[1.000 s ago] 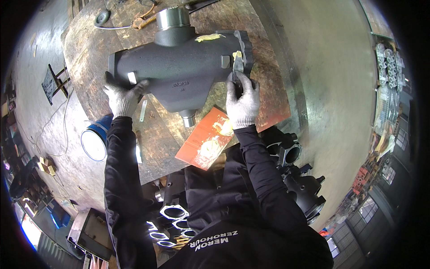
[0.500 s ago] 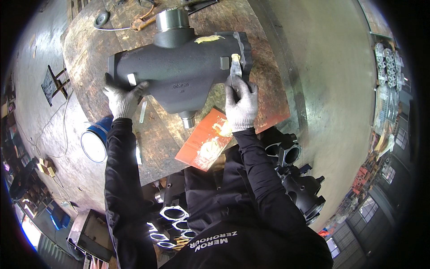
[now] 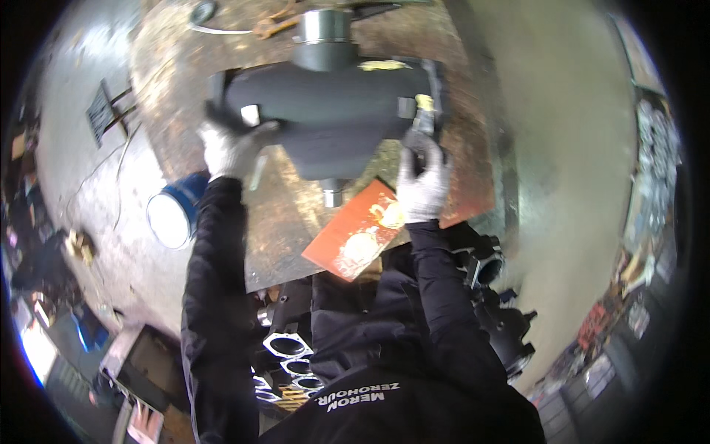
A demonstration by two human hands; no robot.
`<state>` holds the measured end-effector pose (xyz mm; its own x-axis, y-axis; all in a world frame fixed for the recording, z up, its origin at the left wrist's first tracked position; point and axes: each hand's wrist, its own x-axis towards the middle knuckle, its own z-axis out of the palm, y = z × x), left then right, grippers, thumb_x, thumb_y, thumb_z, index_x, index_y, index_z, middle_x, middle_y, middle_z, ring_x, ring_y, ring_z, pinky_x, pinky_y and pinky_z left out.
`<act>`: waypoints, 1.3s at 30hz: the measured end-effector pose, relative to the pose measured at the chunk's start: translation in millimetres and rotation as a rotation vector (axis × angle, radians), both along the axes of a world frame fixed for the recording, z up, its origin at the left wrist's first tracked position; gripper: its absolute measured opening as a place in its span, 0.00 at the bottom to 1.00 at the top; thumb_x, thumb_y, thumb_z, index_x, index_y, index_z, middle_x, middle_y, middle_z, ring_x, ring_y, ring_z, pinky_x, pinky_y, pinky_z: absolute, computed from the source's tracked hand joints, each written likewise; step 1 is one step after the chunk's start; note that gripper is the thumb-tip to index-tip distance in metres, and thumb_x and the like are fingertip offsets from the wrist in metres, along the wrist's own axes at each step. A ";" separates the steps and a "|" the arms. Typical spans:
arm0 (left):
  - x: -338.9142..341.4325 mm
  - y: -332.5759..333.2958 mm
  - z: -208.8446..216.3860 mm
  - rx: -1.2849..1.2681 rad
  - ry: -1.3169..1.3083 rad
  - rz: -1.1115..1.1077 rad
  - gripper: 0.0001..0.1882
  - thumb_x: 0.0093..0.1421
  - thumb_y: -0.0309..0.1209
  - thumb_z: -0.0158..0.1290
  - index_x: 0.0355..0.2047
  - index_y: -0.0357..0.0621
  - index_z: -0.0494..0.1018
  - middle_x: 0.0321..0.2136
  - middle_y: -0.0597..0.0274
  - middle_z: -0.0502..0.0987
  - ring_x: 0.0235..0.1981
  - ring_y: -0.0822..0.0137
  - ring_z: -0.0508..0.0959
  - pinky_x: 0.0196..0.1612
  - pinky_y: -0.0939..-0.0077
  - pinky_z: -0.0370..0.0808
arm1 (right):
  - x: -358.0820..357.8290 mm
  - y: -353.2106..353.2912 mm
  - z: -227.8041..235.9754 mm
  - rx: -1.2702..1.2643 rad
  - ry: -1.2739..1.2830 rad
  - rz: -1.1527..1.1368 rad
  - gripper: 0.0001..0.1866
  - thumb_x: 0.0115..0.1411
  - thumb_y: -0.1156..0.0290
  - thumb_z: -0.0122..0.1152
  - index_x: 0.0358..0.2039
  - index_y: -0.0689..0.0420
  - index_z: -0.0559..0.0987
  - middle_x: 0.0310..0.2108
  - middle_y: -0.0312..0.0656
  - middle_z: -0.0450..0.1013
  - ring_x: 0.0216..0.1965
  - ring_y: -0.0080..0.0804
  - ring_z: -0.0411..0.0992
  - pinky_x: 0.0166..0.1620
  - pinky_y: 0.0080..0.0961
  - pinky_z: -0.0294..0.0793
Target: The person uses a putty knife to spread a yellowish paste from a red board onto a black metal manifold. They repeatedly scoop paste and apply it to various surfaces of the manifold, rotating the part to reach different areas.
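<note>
A dark grey cast metal housing (image 3: 325, 111) lies across the workbench, with a bright machined neck (image 3: 325, 26) pointing away and a smaller stub (image 3: 333, 194) pointing toward me. My left hand (image 3: 231, 152), in a whitish glove, grips the housing's left end, its thumb over the near side. The gloved right hand (image 3: 424, 181) is closed round a putty knife (image 3: 424, 118). Yellowish putty on the blade's tip touches or hovers over the right end; I cannot tell which. A smear of the same putty (image 3: 384, 65) sits on the far right edge. Motion blurs the picture.
An orange-red board (image 3: 347, 240) with dabs of putty lies at the bench's near edge. Left of the bench stands a blue can (image 3: 177, 211). More dark castings (image 3: 285, 337) are below the bench, near me. A tape roll (image 3: 203, 12) lies at the far left.
My view has swung, so the bench and housing appear farther right and slightly higher. Both hands keep their places on the housing and the knife.
</note>
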<state>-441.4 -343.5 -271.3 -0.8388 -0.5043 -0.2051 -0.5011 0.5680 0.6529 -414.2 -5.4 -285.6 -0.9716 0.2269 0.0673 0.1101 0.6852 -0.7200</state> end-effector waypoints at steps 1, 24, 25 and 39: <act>-0.3 -0.6 5.0 -0.038 -0.007 -0.019 0.74 0.37 0.44 0.83 0.74 0.30 0.46 0.67 0.35 0.61 0.68 0.46 0.67 0.69 0.61 0.68 | 3.0 0.8 -0.3 0.077 0.062 0.002 0.19 0.63 0.62 0.71 0.54 0.50 0.82 0.47 0.52 0.74 0.48 0.51 0.78 0.51 0.43 0.79; 49.5 10.6 -22.9 -0.249 0.115 0.136 0.70 0.43 0.55 0.79 0.72 0.27 0.50 0.65 0.32 0.63 0.68 0.43 0.68 0.69 0.59 0.67 | 126.2 124.2 -4.8 0.280 -0.467 0.585 0.22 0.64 0.73 0.65 0.58 0.43 0.83 0.45 0.47 0.73 0.46 0.48 0.76 0.51 0.37 0.77; 68.4 22.5 -25.8 -0.299 0.221 0.155 0.67 0.47 0.50 0.79 0.73 0.29 0.48 0.65 0.32 0.63 0.68 0.44 0.67 0.70 0.57 0.66 | 129.5 137.1 -12.4 0.348 -0.522 0.598 0.22 0.64 0.72 0.65 0.58 0.40 0.83 0.45 0.47 0.74 0.45 0.49 0.77 0.49 0.39 0.78; 322.2 241.0 -78.8 0.199 -0.212 0.645 0.44 0.59 0.37 0.70 0.68 0.34 0.60 0.58 0.47 0.73 0.54 0.56 0.78 0.59 0.62 0.75 | 149.9 182.2 -55.4 0.380 -0.524 0.767 0.24 0.64 0.64 0.64 0.60 0.31 0.81 0.47 0.43 0.73 0.45 0.49 0.76 0.48 0.45 0.78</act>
